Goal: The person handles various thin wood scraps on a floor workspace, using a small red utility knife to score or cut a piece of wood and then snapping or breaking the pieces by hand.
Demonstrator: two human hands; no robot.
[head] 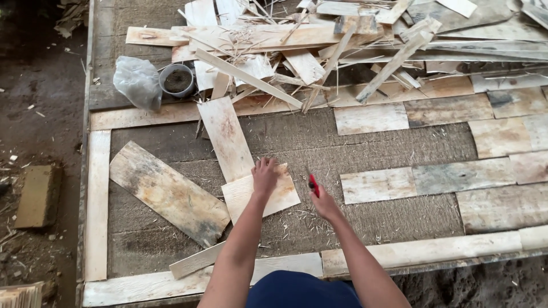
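Left hand (265, 175) lies palm down, fingers bent, on a small pale wood piece (274, 199), pressing it flat against the coarse woven mat (365, 148) beneath. Judgement: the press keeps the thin piece from sliding or curling. The hand sits on the upper middle of the piece, so the piece extends out from under it to both sides and toward the person.

Right hand (324, 202) is clenched around a red-handled knife (312, 183), blade end pointing up and away from the body. The knife is just beside the right edge of the small piece, apparently not touching it; exact contact is too small to tell. Both hands are close together, with the piece under one and right next to the other.

Long narrow board (226, 137) touches the small piece at its top left corner and runs up toward the scrap pile. Wide weathered board (168, 193) lies diagonally to the left, apart from the hands.

Rectangular tiles (377, 184) of the same wood lie in rows edge to edge on the right side of the mat; judgement: laid flat as a covering, since edges abut. Pale border strips (97, 199) frame the mat at left and front. Heap of offcuts and splinters (319, 51) sits at the far side, well apart from the hands. Grey round tub (177, 80) and crumpled plastic bag (137, 81) rest side by side, touching, at the far left corner.
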